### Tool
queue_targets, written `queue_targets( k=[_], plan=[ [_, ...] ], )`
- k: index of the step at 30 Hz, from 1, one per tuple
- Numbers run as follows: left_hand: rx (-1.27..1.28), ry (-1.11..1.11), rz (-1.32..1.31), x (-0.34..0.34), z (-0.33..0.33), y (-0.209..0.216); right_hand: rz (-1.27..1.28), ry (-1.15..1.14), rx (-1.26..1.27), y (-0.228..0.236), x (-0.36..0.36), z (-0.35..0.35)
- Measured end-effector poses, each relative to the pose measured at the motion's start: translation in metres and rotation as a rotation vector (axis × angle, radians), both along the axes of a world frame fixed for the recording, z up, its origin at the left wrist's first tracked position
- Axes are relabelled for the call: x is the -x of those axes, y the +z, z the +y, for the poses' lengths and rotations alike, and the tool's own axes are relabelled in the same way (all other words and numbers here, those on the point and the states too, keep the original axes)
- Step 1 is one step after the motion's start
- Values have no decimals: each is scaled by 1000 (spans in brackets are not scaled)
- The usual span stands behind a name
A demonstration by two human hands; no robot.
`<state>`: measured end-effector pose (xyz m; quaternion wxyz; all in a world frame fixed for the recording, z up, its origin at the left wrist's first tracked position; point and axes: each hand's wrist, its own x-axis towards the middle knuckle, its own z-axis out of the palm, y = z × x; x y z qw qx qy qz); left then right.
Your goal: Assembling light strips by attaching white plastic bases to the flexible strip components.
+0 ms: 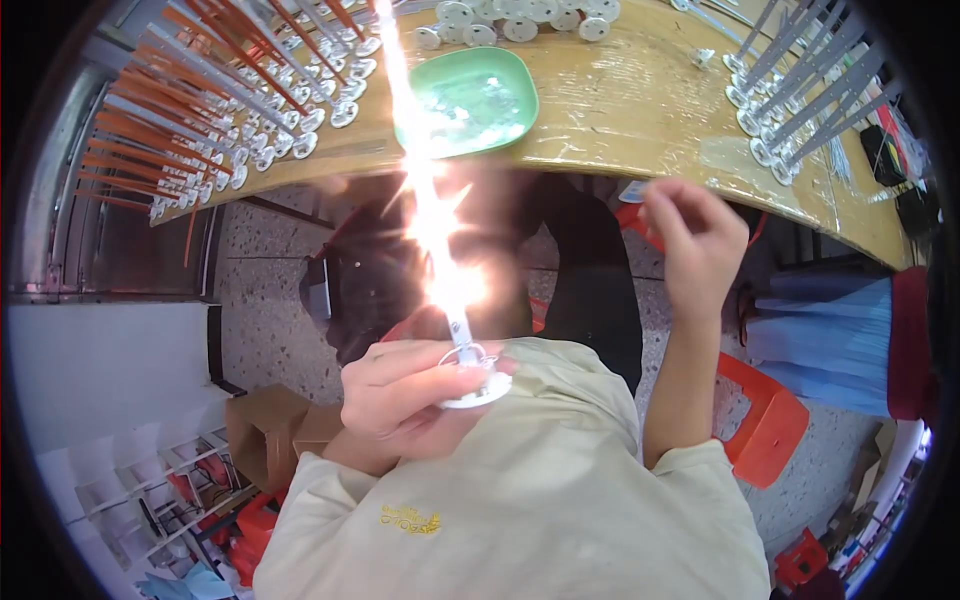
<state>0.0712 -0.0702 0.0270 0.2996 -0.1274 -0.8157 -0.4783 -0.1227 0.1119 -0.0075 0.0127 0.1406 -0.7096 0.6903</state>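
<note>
My left hand (405, 395) is closed around the lower end of a lit LED light stick (430, 225), just above its round white base (487, 392). The stick points away from me, over my lap and toward the table, and glows so brightly that its details wash out. A thin wire loop shows by the fingers at the base. My right hand (697, 238) is raised near the table's front edge, apart from the stick. Its fingers are curled with thumb and forefinger together; whether anything small sits between them I cannot make out.
On the wooden table (640, 110), a green tray (530, 90) holds small clear pieces. Orange and grey sticks (170, 95) on round bases stand left, grey sticks (800, 85) right. White discs (520, 25) lie at the back. Red stools (768, 425) and a cardboard box (265, 425) surround me.
</note>
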Motion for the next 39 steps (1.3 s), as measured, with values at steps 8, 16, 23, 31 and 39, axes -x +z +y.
queue_targets(
  k=[8,16,23,31,39],
  plan=[
    [-92,-151,-33,45,28,-19,25,93,70,5,-76,43],
    [-153,-183,80,62,51,-24,522,76,-73,31,-80,50],
    [80,-72,130,59,57,-15,745,46,-82,29,-79,37],
    [144,29,128,54,53,-11,792,-5,-99,26,-79,33],
    [239,59,119,51,51,-4,813,-22,-143,24,-81,34]
  ],
)
